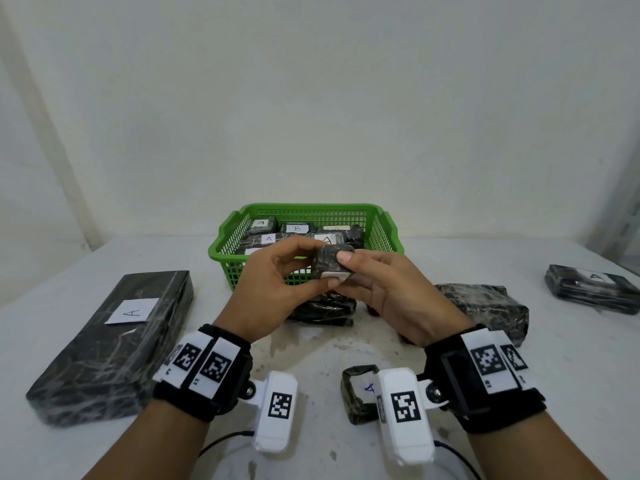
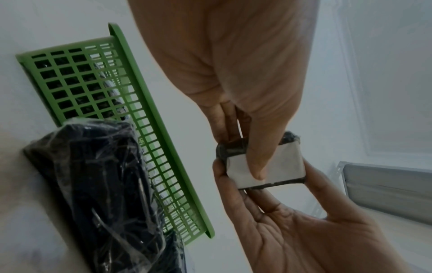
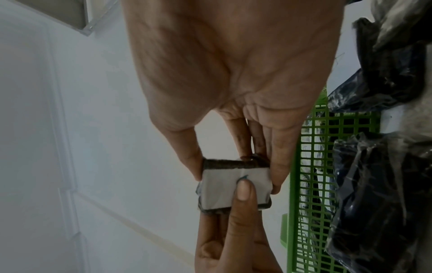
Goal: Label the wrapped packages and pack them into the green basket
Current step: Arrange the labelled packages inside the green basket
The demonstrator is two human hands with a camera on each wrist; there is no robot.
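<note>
A long labelled package (image 1: pixel 110 344) is seen left of the grip, the green basket (image 1: pixel 228 237) of labelled packages just behind it. A small wrapped package (image 1: pixel 330 265) is pinched in the air between left hand (image 1: pixel 273 289) and right hand (image 1: pixel 394 296); its white label (image 2: pixel 266 166) is pressed by the left thumb.

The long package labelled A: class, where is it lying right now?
In the head view, the long package lies flat on the table's left side, left of the left hand and nearer the viewer than the green basket.
</note>
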